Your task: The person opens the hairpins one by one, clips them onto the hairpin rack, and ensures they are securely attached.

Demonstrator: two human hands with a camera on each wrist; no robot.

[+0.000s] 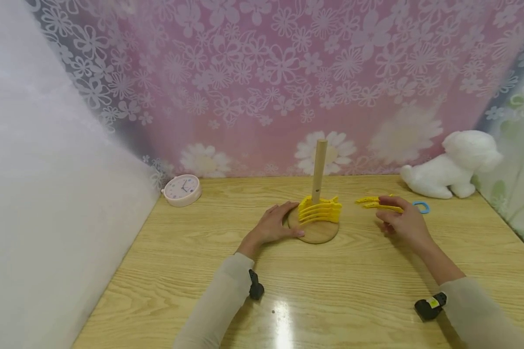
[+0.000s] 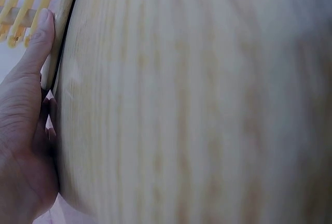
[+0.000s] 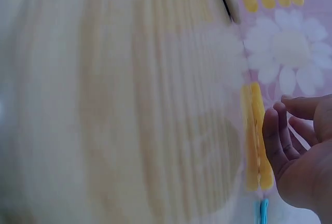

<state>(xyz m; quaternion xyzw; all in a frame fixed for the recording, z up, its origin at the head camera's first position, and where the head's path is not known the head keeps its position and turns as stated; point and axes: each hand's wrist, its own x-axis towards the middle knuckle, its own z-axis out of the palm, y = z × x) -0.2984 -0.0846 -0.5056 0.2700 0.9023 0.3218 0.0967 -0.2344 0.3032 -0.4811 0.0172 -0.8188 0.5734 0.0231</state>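
Note:
A round wooden base (image 1: 318,235) with an upright dowel (image 1: 319,167) stands on the table. Several yellow curved pieces (image 1: 320,212) are stacked low around the dowel. My left hand (image 1: 271,226) holds the base at its left rim, the thumb along the front edge and the fingers partly hidden behind. To the right, my right hand (image 1: 407,226) reaches over two long yellow pieces (image 3: 251,141) lying side by side. Its fingers are bent loosely, with a gap from the thumb, and overlap the nearer piece in the head view. A blue ring (image 1: 421,207) lies just beyond that hand.
A white dog figure (image 1: 456,165) sits at the back right of the wooden table (image 1: 332,300). At the back left is a pink round clock (image 1: 182,190). A flowered pink curtain (image 1: 266,87) hangs along the far edge, with a white wall on the left.

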